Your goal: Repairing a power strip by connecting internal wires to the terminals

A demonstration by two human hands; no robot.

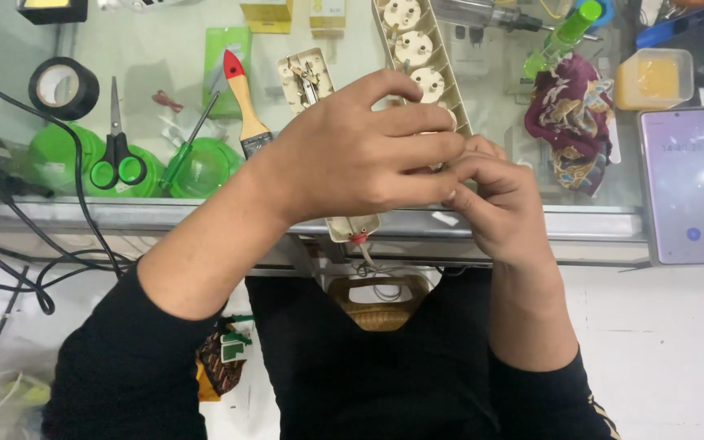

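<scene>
A long cream power strip (417, 45) with round sockets lies at an angle on the glass counter (531, 220), its near end (354, 228) jutting out from under my hands. My left hand (360, 155) is curled over the strip's lower half, fingers pointing right. Pressed against those fingertips, my right hand (503, 204) pinches at the strip's right edge. What lies between the fingers is hidden. A thin white cord (368, 261) hangs from the strip's near end.
On the glass lie green-handled scissors (116, 159), a green screwdriver (185, 151), a paintbrush (246, 106), a black tape roll (63, 88), an opened socket part (307, 77), a patterned cloth (572, 118), a yellow tub (652, 79) and a phone (686, 187). Black cables (34, 269) trail left.
</scene>
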